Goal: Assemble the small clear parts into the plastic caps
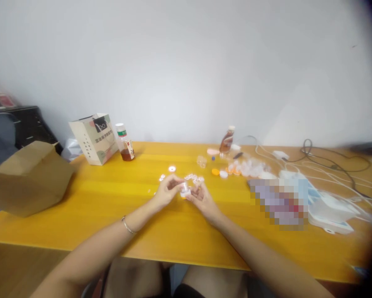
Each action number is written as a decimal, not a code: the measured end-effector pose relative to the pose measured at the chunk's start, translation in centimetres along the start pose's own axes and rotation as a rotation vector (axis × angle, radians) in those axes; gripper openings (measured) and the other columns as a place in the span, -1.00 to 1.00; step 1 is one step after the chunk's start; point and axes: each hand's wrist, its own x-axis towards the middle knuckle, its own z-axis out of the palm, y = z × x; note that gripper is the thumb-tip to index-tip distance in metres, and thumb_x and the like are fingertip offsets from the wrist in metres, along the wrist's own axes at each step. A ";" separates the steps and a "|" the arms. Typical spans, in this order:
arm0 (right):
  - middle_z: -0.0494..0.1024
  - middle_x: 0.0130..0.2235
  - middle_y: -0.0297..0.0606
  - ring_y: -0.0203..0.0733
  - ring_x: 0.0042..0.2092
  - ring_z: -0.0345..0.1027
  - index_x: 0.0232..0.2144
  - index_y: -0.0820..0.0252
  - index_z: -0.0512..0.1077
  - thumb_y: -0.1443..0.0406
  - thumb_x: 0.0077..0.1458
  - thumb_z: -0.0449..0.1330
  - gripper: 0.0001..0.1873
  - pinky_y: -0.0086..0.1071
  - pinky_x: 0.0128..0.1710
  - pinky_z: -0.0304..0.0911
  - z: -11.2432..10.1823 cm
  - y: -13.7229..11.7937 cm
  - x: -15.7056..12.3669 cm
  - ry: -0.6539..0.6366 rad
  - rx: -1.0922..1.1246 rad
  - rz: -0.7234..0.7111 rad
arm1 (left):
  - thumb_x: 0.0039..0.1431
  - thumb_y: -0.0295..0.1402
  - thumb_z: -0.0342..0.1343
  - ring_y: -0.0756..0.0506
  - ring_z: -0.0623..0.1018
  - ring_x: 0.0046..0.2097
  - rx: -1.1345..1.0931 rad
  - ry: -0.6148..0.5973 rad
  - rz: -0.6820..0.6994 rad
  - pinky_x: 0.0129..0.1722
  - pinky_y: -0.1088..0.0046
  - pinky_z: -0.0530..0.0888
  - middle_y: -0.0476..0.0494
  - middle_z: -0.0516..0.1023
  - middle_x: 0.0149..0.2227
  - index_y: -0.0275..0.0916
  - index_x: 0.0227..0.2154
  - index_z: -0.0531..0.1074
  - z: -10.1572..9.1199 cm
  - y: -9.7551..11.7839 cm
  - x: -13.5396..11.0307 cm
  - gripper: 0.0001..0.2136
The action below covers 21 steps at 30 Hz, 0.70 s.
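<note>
Above the middle of the yellow table (pixel 161 231), my left hand (pixel 167 191) and my right hand (pixel 202 200) meet at a small clear and white plastic piece (pixel 185 190). Fingers of both hands are closed on it, the left from its left side and the right from its lower right. A bit of orange shows at its underside; its exact kind is blurred. Just behind my hands lie several small white and clear ring-like pieces (pixel 194 178). Further left is a round white disc (pixel 172 169) with a dark centre. A bracelet circles my left wrist.
At the back left stand a paper gift bag (pixel 95 142) and a bottle of dark liquid (pixel 126 142). A brown paper bag (pixel 30 178) lies at left. Rightward are an orange cap (pixel 215 171), clear plastic pieces (pixel 254 167), a brown bottle (pixel 227 140), a pixelated flat object (pixel 279 203) and cables (pixel 337 169).
</note>
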 end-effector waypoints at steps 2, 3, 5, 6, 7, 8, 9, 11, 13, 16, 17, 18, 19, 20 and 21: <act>0.36 -0.42 -0.44 -0.31 -0.32 0.32 -0.49 0.10 0.05 0.28 -0.17 0.26 -0.62 -0.35 -0.26 0.22 0.1 -0.1 -0.1 -0.032 0.082 0.021 | -0.07 -0.28 0.16 -0.04 0.45 -0.27 -0.099 -0.046 -0.043 -0.25 0.45 0.34 -0.14 0.46 -0.32 -0.30 -0.39 0.31 -0.1 0.2 -0.1 -0.77; 0.36 -0.42 -0.43 -0.31 -0.32 0.32 -0.48 0.10 0.07 0.28 -0.16 0.25 -0.64 -0.35 -0.27 0.22 0.1 -0.1 -0.2 -0.049 0.121 0.038 | -0.07 -0.28 0.16 -0.05 0.46 -0.28 -0.153 -0.078 -0.071 -0.27 0.44 0.35 -0.15 0.47 -0.31 -0.29 -0.37 0.31 -0.2 0.3 -0.1 -0.76; 0.37 -0.39 -0.39 -0.29 -0.32 0.32 -0.46 0.12 0.12 0.28 -0.17 0.26 -0.67 -0.35 -0.28 0.22 0.2 -0.2 -0.2 -0.086 0.180 0.074 | -0.06 -0.27 0.16 -0.05 0.47 -0.30 -0.252 -0.141 -0.116 -0.32 0.45 0.36 -0.16 0.47 -0.29 -0.28 -0.34 0.31 -0.2 0.4 -0.2 -0.75; 0.38 -0.37 -0.37 -0.28 -0.30 0.32 -0.45 0.12 0.14 0.28 -0.18 0.26 -0.68 -0.35 -0.27 0.21 0.2 -0.3 -0.2 -0.104 0.193 0.084 | -0.06 -0.28 0.16 -0.06 0.47 -0.30 -0.289 -0.163 -0.130 -0.33 0.45 0.36 -0.16 0.47 -0.28 -0.28 -0.33 0.31 -0.1 0.5 -0.2 -0.76; 0.38 -0.34 -0.36 -0.27 -0.29 0.32 -0.45 0.12 0.15 0.28 -0.18 0.26 -0.68 -0.34 -0.27 0.21 0.1 -0.3 -0.2 -0.116 0.195 0.084 | -0.05 -0.29 0.15 -0.06 0.47 -0.30 -0.314 -0.176 -0.136 -0.33 0.45 0.36 -0.17 0.47 -0.27 -0.27 -0.33 0.32 0.0 0.6 -0.3 -0.76; 0.39 -0.32 -0.34 -0.27 -0.28 0.31 -0.45 0.12 0.14 0.28 -0.17 0.26 -0.68 -0.34 -0.27 0.21 0.1 -0.3 -0.2 -0.122 0.187 0.075 | -0.05 -0.29 0.15 -0.07 0.47 -0.28 -0.331 -0.181 -0.141 -0.32 0.44 0.36 -0.17 0.47 -0.26 -0.27 -0.32 0.33 0.1 0.7 -0.3 -0.76; 0.39 -0.29 -0.33 -0.26 -0.26 0.31 -0.45 0.12 0.13 0.28 -0.17 0.26 -0.68 -0.33 -0.26 0.21 0.0 -0.3 -0.1 -0.125 0.172 0.061 | -0.05 -0.29 0.15 -0.09 0.47 -0.25 -0.344 -0.185 -0.149 -0.30 0.42 0.36 -0.18 0.47 -0.25 -0.26 -0.29 0.34 0.2 0.8 -0.3 -0.75; 0.38 -0.28 -0.35 -0.27 -0.25 0.31 -0.46 0.11 0.11 0.28 -0.16 0.25 -0.67 -0.33 -0.24 0.21 -0.2 -0.3 0.1 -0.115 0.129 0.026 | -0.03 -0.26 0.13 -0.12 0.45 -0.18 -0.351 -0.168 -0.166 -0.23 0.39 0.35 -0.20 0.46 -0.21 -0.25 -0.22 0.34 0.3 1.0 -0.2 -0.70; 0.38 -0.33 -0.39 -0.29 -0.27 0.31 -0.47 0.10 0.08 0.26 -0.15 0.25 -0.66 -0.32 -0.24 0.21 -0.4 -0.2 0.4 -0.092 0.076 -0.002 | -0.01 -0.23 0.10 -0.13 0.42 -0.12 -0.319 -0.112 -0.161 -0.17 0.37 0.33 -0.20 0.43 -0.16 -0.24 -0.18 0.33 0.3 0.9 -0.1 -0.68; 0.37 -0.39 -0.44 -0.30 -0.29 0.32 -0.46 0.08 0.06 0.23 -0.17 0.26 -0.62 -0.33 -0.23 0.21 -0.7 -0.1 0.7 -0.051 0.002 -0.001 | 0.01 -0.22 0.08 -0.11 0.39 -0.10 -0.191 -0.032 -0.125 -0.13 0.39 0.31 -0.19 0.41 -0.14 -0.26 -0.21 0.37 -0.1 0.2 0.1 -0.70; 0.36 -0.39 -0.44 -0.30 -0.29 0.32 -0.45 0.08 0.06 0.22 -0.18 0.26 -0.60 -0.33 -0.22 0.20 -0.8 -0.1 0.7 -0.038 -0.017 0.009 | 0.00 -0.23 0.09 -0.10 0.39 -0.12 -0.136 -0.023 -0.115 -0.13 0.39 0.31 -0.18 0.41 -0.16 -0.27 -0.23 0.38 -0.2 0.0 0.2 -0.71; 0.36 -0.39 -0.44 -0.30 -0.28 0.32 -0.45 0.08 0.06 0.22 -0.20 0.27 -0.59 -0.33 -0.21 0.20 -0.9 0.0 0.8 -0.024 -0.034 0.018 | -0.02 -0.24 0.11 -0.09 0.40 -0.14 -0.081 -0.025 -0.110 -0.14 0.40 0.31 -0.17 0.42 -0.18 -0.27 -0.24 0.38 -0.3 -0.3 0.2 -0.71; 0.36 -0.40 -0.45 -0.30 -0.27 0.32 -0.45 0.08 0.05 0.21 -0.21 0.28 -0.58 -0.34 -0.21 0.19 -0.9 0.0 0.9 -0.012 -0.050 0.028 | -0.06 -0.26 0.15 -0.08 0.40 -0.16 -0.029 -0.037 -0.111 -0.14 0.41 0.31 -0.16 0.43 -0.21 -0.27 -0.25 0.38 -0.4 -0.5 0.3 -0.71; 0.36 -0.41 -0.45 -0.30 -0.27 0.32 -0.45 0.09 0.06 0.21 -0.22 0.29 -0.57 -0.35 -0.21 0.19 -1.0 0.1 0.9 -0.001 -0.066 0.035 | -0.10 -0.28 0.18 -0.07 0.41 -0.18 0.015 -0.054 -0.117 -0.15 0.41 0.32 -0.15 0.44 -0.24 -0.27 -0.25 0.38 -0.5 -0.6 0.3 -0.69; 0.36 -0.43 -0.46 -0.30 -0.28 0.32 -0.45 0.09 0.06 0.20 -0.23 0.29 -0.56 -0.35 -0.22 0.19 -1.0 0.2 1.0 0.008 -0.078 0.039 | -0.14 -0.30 0.21 -0.07 0.41 -0.19 0.053 -0.073 -0.128 -0.15 0.42 0.32 -0.14 0.44 -0.26 -0.27 -0.25 0.38 -0.5 -0.7 0.3 -0.66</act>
